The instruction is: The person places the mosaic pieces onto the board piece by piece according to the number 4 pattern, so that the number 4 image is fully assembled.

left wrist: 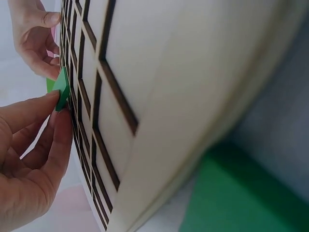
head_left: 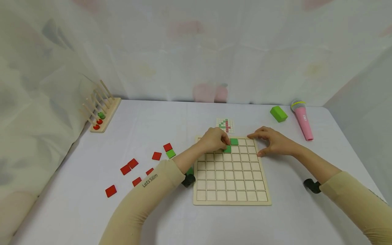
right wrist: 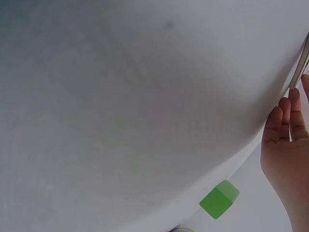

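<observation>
A wooden grid board [head_left: 231, 203] lies flat on the white table. My left hand [head_left: 212, 140] reaches over its far rows and pinches a green square tile [left wrist: 62, 90] between thumb and fingers. That tile is tilted close over the board in the left wrist view. Another green tile [head_left: 234, 141] sits in a far-row square, just right of the left hand's fingertips. At the far right corner, my right hand [head_left: 275, 142] rests its spread fingertips and thumb against the board's edges. Its fingertips [right wrist: 293, 92] are right at the edge in the right wrist view.
Several red tiles [head_left: 111, 191] and a light green tile [head_left: 170, 153] lie left of the board. Behind it is a small printed grid card [head_left: 225, 125]. A peg rack [head_left: 111, 114] stands far left; a green block [head_left: 278, 114] and pink microphone [head_left: 304, 123] lie far right.
</observation>
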Tool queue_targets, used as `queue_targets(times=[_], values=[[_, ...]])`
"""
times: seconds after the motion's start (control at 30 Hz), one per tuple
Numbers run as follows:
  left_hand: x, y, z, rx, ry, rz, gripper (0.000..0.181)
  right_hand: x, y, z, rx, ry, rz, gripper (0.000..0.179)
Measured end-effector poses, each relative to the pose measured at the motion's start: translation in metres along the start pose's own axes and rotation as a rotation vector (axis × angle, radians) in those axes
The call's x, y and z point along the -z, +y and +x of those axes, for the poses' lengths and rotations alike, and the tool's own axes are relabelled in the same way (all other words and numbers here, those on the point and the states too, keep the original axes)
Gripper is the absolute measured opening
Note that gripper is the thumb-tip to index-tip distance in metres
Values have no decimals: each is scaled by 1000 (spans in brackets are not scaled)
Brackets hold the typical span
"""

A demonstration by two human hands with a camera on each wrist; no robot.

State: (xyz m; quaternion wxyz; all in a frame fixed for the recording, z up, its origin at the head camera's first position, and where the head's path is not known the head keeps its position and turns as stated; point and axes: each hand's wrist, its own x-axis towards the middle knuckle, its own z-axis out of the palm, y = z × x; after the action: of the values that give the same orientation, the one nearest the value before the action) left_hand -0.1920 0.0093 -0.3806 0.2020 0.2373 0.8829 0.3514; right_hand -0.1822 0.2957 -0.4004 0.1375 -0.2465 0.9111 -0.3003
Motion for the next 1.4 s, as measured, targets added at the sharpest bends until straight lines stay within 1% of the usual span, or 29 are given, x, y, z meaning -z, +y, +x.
queue_targets(times=[0.2, 0.43, 0.67, 0.87, 1.0, 1.07, 1.17, 1.3, 1.4], values=[[1, 0, 0, -2, 0, 43, 11, 0, -1, 0, -16, -6, 17, 71], [1, 0, 0, -7, -6, 79, 12, 1, -1, -1, -7, -6, 11, 71], [1, 3, -1, 1, -4, 111, 13, 0, -1, 0, 0, -6, 5, 71], [1, 3, -1, -28, -3, 136, 14, 0, -2, 0, 3, -3, 3, 71], [1, 2, 0, -50, -17, 156, 16, 0, 0, 0, -1, -8, 3, 71], [4, 2, -1, -57, -27, 161, 18, 0, 1, 1, -4, -11, 7, 71], [10, 2, -3, -77, -47, 144, 21, 0, 2, 1, -5, -12, 8, 72], [25, -2, -6, -104, -54, 130, 25, 0, 1, 1, -4, -7, -3, 72], [38, -9, -10, -89, -50, 114, 27, 0, 1, 1, -3, -4, -11, 72]])
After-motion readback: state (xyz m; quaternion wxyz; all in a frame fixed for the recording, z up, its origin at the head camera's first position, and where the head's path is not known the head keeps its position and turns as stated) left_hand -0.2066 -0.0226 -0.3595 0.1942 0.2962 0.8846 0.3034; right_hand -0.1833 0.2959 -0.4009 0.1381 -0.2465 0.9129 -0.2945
